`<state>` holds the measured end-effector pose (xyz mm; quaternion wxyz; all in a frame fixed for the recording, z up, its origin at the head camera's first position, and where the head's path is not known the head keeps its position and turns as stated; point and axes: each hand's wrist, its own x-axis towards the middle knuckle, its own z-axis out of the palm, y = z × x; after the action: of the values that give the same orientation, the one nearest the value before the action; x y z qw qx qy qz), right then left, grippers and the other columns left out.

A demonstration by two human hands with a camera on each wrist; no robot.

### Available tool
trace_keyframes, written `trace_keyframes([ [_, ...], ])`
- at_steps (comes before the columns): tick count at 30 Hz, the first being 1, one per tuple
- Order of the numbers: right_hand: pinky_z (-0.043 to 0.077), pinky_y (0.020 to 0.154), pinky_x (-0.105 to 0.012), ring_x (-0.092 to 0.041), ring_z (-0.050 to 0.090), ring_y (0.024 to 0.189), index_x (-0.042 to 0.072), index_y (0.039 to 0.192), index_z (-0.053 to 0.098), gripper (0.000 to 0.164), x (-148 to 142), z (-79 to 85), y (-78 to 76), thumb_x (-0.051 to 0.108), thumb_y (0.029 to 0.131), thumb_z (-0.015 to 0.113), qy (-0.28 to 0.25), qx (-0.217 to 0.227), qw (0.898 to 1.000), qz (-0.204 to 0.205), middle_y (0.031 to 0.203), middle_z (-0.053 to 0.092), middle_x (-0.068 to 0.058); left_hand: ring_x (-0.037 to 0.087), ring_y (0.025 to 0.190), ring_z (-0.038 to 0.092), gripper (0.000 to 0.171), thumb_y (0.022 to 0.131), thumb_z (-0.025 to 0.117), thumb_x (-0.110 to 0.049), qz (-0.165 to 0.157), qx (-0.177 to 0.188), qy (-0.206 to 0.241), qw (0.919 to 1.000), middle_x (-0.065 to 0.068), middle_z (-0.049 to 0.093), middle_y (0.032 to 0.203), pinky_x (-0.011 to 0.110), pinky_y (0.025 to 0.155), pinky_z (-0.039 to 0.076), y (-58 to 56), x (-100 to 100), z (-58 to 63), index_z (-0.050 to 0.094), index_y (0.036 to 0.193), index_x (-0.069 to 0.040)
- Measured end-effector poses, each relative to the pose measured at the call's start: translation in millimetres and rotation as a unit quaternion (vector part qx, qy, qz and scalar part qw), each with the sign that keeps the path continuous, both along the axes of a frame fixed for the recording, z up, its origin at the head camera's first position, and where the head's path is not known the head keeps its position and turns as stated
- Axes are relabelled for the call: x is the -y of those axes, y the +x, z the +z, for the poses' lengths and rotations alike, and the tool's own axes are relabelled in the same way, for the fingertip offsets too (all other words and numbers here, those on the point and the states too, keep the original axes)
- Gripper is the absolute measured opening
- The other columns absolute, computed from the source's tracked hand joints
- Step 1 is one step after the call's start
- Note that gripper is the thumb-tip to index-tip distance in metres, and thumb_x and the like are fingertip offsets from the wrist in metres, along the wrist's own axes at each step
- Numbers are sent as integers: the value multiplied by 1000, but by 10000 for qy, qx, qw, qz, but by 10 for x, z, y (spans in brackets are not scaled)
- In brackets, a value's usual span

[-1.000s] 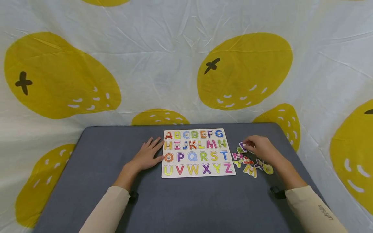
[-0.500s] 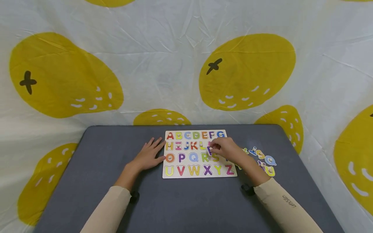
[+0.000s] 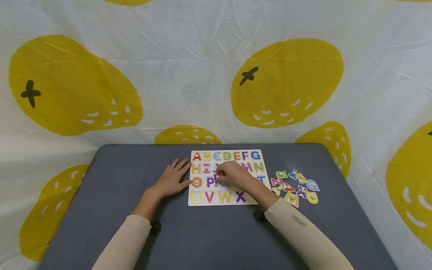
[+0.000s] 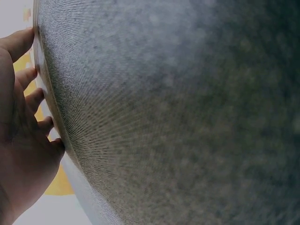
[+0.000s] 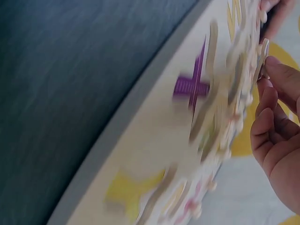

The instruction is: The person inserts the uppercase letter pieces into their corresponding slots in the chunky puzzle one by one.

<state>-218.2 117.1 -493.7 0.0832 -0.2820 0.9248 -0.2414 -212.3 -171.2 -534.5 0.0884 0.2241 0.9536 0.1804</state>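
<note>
A pale wooden alphabet board lies on the table, with knobbed letters in its upper two rows and around the O. My left hand rests flat with spread fingers, thumb and fingertips at the board's left edge; the left wrist view also shows this hand on the dark surface. Between thumb and fingertips, my right hand pinches a purple letter puzzle piece, probably a P, just right of the printed P. In the right wrist view the piece is edge-on above the board. The right hand hides several letters.
Loose letter puzzle pieces lie in a cluster on the grey table, right of the board. Behind the table hangs a white cloth with yellow fruit prints.
My right hand has picked the purple letter piece from the loose cluster and carried it left across the board to the printed P. My left hand stays in place.
</note>
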Motion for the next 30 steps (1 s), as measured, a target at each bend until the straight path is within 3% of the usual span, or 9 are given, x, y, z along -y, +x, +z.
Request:
trace_keyframes([
  [8, 41, 61, -23, -8, 49, 64, 16, 80, 67, 17, 284, -92, -30, 19, 92, 78, 422, -286, 9985, 219, 70, 57, 6, 46, 158, 13, 77, 102, 59, -48, -11, -3, -21, 10000, 13, 22, 172, 69, 124, 14, -10, 6, 16, 29, 165, -17],
  [17, 37, 62, -24, -11, 48, 66, 16, 76, 60, 24, 402, -101, -11, 18, 94, 75, 733, -191, 9971, 19, 69, 53, 4, 46, 159, 11, 77, 102, 59, -49, 10, 71, -74, 9999, 12, 21, 172, 69, 124, 13, -28, 10, 46, 28, 165, -17],
  [24, 40, 62, -24, -9, 49, 65, 14, 86, 67, 17, 314, -69, 22, 24, 92, 80, 524, -183, 9984, -49, 70, 55, 5, 46, 159, 11, 77, 102, 59, -50, 9, 73, -50, 10000, 12, 22, 172, 68, 124, 12, -13, 0, 38, 28, 165, -17],
  [30, 47, 67, -24, -8, 54, 71, 11, 97, 73, 8, 70, 9, 45, 16, 93, 78, 110, -250, 9996, 10, 79, 63, 5, 47, 158, 12, 78, 102, 59, -49, -19, 2, -50, 10000, 14, 22, 172, 69, 124, 13, -11, 2, 6, 28, 165, -16],
])
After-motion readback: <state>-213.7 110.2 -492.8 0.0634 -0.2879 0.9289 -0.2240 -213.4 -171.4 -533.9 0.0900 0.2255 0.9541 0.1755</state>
